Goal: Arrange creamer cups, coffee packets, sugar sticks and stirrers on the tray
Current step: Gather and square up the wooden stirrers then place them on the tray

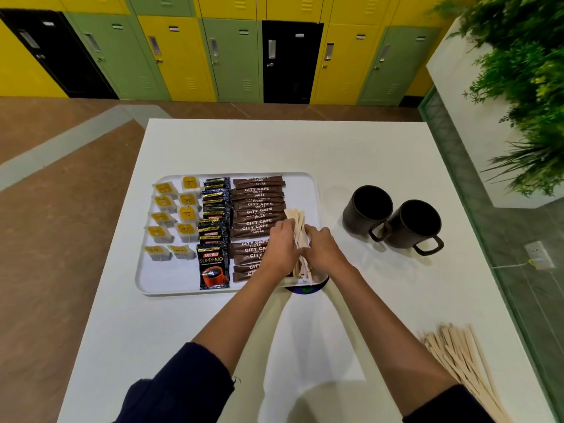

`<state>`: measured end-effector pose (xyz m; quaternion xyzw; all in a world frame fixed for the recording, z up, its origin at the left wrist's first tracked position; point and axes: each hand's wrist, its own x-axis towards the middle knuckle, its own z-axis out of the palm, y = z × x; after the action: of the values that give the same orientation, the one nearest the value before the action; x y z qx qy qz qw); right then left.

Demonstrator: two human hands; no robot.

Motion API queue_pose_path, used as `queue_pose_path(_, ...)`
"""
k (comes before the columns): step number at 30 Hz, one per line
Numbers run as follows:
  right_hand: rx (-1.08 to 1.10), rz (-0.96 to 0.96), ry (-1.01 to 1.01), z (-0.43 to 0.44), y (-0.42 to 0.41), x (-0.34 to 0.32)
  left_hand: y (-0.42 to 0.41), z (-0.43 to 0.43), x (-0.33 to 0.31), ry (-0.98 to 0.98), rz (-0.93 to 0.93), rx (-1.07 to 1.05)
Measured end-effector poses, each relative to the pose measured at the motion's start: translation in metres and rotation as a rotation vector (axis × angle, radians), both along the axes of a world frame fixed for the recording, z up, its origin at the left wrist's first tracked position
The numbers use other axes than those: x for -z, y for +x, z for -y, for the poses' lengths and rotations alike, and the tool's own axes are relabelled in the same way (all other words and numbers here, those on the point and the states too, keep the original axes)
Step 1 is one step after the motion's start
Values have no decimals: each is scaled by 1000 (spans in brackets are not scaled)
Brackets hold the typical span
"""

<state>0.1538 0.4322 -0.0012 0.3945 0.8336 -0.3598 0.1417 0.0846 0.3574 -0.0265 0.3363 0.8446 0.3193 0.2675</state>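
Note:
A white tray [171, 285] lies on the table. At its left sit several creamer cups [171, 215] with yellow lids. A column of black Kopiko coffee packets [214, 233] runs beside them. Brown City Cafe sugar sticks [258, 206] fill the column to the right of the packets. At the tray's right side, a bundle of wooden stirrers [300, 239] is pressed between my left hand [280, 245] and my right hand [320, 250]. The hands hide the lower sugar sticks and part of the bundle.
Two dark mugs [367, 212] [412, 225] stand right of the tray. A loose pile of wooden stirrers [460, 361] lies at the table's near right edge. A dark round object [306, 290] peeks from under the tray's near right corner. Lockers and plants stand beyond.

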Motion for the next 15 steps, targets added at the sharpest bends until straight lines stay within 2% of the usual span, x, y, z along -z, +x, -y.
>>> queue_pose_path(10,-43,64,41,-1,8,-3,8,8,3,21,-102,-19)
queue_pose_path(15,-66,115,-46,2,17,-7,7,8,5,-1,-68,-24)
